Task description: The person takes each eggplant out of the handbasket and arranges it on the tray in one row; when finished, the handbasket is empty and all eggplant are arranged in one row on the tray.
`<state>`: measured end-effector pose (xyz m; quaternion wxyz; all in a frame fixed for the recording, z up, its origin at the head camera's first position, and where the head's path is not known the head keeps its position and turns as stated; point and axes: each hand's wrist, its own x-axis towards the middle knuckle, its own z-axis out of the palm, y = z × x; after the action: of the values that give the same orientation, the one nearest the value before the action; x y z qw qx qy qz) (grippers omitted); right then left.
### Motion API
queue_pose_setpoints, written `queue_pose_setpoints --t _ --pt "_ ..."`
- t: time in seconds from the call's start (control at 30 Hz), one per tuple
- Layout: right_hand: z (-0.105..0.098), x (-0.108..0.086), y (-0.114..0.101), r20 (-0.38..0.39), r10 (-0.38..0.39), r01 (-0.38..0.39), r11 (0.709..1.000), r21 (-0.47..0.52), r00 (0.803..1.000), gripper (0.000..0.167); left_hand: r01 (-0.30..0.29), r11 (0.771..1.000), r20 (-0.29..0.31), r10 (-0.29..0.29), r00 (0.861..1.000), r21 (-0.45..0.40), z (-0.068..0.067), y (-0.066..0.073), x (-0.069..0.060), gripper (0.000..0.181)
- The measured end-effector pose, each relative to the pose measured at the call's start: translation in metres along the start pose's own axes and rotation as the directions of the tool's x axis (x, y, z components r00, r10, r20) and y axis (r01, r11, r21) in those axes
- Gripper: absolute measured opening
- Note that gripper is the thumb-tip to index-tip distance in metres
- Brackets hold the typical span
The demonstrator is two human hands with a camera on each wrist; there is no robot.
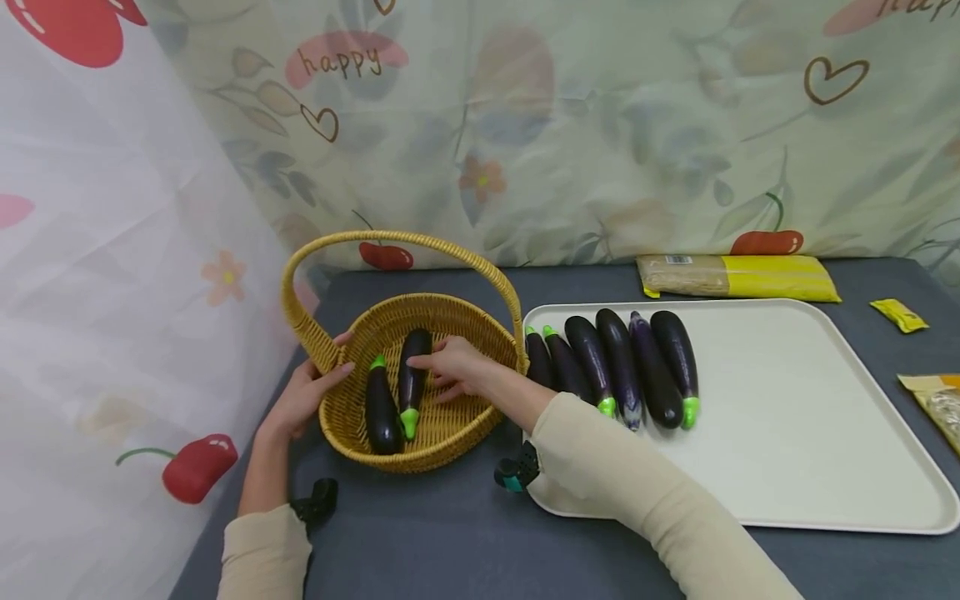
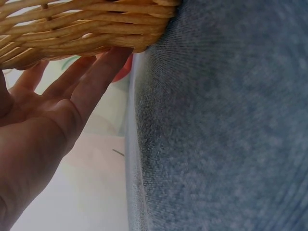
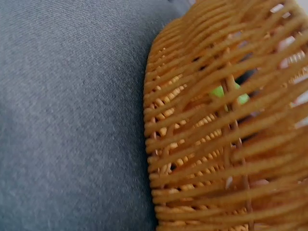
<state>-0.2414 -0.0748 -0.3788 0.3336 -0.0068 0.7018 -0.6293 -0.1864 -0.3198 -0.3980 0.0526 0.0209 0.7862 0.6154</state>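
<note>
Here the left hand [image 1: 303, 396] grips the rim of the basket [image 1: 408, 463], thumb over the edge. Between the hands, inside the basket, the left eggplant [image 1: 382, 408] lies near-to-far, green end pointing away from the person. Beside it, the right eggplant [image 1: 413, 375] runs the same way but reversed, green end nearer. The right hand [image 1: 461, 367], fingers loosely extended, touches it! Right of that hand, more eggplants [image 1: 617, 358] line the tray [image 1: 787, 417].

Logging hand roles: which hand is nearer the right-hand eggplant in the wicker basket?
Right hand, with a finger over the eggplant; the left hand is at the left rim of the wicker basket, beyond the other eggplant.
</note>
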Motion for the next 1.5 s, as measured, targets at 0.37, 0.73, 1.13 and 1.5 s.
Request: queue_pose_setpoints --t 0.37,0.73,1.13,1.5 --pt "0.025 0.003 -0.001 -0.133 -0.068 0.048 0.988 -0.148 0.989 0.082 0.015 1.000 -0.014 -0.015 1.000 0.003 -0.001 -0.001 0.000 0.062" --pt "0.035 0.009 0.001 -0.195 -0.105 0.047 0.958 -0.283 0.975 0.080 0.006 1.000 -0.012 -0.006 1.000 0.015 0.001 -0.001 -0.001 0.062" --pt "0.018 0.004 -0.005 -0.029 -0.052 0.048 0.993 -0.107 0.998 0.078 0.018 1.000 -0.018 -0.018 1.000 0.002 0.002 0.001 0.000 0.063" --pt "0.001 -0.005 -0.021 0.166 -0.102 0.086 0.991 0.099 0.981 0.079 0.031 0.999 -0.022 -0.031 0.999 0.010 0.001 0.000 0.001 0.064"
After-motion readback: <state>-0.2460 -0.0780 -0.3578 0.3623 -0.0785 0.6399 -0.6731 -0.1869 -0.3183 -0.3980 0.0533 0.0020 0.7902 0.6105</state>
